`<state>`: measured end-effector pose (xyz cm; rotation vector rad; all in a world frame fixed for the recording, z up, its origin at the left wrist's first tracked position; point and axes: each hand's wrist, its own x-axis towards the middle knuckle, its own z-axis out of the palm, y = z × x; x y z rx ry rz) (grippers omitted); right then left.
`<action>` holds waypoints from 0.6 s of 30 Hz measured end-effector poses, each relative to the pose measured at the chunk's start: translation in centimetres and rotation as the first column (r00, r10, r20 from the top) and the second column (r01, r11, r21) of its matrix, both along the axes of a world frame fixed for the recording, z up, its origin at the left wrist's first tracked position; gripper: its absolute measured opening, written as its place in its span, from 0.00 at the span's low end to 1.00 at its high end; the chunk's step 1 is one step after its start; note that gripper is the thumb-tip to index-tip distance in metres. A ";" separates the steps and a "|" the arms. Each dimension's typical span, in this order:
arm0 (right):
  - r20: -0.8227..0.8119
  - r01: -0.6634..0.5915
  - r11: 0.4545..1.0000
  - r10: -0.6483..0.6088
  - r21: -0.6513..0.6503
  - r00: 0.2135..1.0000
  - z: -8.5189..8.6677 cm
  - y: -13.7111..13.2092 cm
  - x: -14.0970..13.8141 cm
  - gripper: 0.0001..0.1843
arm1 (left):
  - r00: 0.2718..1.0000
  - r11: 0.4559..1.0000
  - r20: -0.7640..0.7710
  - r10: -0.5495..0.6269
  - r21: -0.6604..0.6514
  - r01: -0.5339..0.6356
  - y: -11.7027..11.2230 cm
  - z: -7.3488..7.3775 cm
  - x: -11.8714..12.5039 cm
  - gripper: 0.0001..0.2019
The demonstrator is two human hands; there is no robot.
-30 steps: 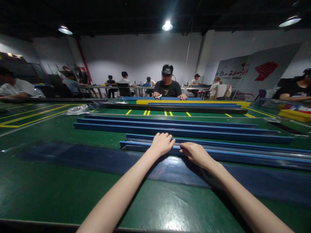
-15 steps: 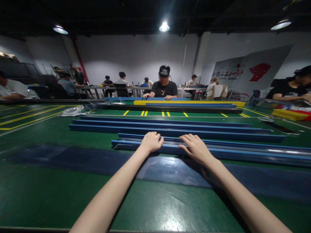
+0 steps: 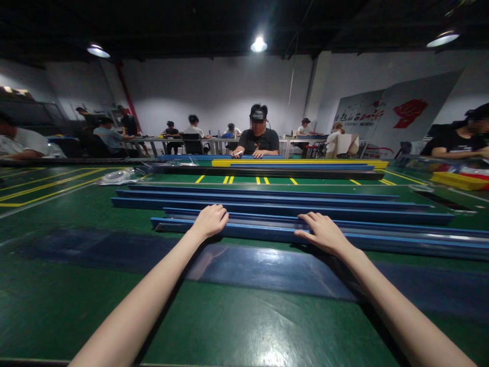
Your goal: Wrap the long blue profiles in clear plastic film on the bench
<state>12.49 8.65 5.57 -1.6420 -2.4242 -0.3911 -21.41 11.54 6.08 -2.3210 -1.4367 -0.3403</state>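
Observation:
A long blue U-shaped channel (image 3: 252,232) lies across the green table (image 3: 244,321) before me, with its trough facing up. My left hand (image 3: 210,220) is closed over the channel toward its left end, fingers curled over the walls. Farther right, my right hand (image 3: 321,232) spans the same channel with fingers stretched out and thumb apart, resting on it. The channel's right end runs out of view. Nearer to me lies a flat, shiny dark-blue strip (image 3: 263,265), partly under my forearms.
Just beyond lie more blue channels (image 3: 252,200). Farther back are a black bar (image 3: 267,172), a yellow bar (image 3: 301,163) and clear plastic wrap (image 3: 118,176). A person (image 3: 259,137) sits opposite. At right are a yellow tray (image 3: 458,179) and another person (image 3: 458,135).
My left hand has moved left, and the blue channel's left end has shifted left with it. My right hand has moved somewhat right along the channel, widening the gap between my hands.

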 end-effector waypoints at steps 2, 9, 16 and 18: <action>0.028 0.015 1.000 -0.015 0.015 0.999 0.0 0.4 -1.4 0.26 | 1.000 1.000 0.017 -0.018 0.015 0.017 -0.3 0.1 1.1 0.16; 0.096 0.013 0.998 -0.020 0.065 0.995 0.1 1.2 -4.1 0.23 | 0.990 0.991 0.064 -0.126 -0.030 0.128 -0.4 0.1 8.5 0.20; 0.087 0.008 0.998 -0.013 0.059 0.996 0.2 1.3 -6.4 0.24 | 0.985 0.999 0.168 0.041 -0.029 -0.037 -0.1 -0.7 10.1 0.20; 0.068 -0.012 0.999 0.009 0.050 0.998 0.2 1.4 -7.3 0.24 | 0.983 0.999 0.179 0.044 -0.021 -0.041 -0.1 -0.8 9.1 0.21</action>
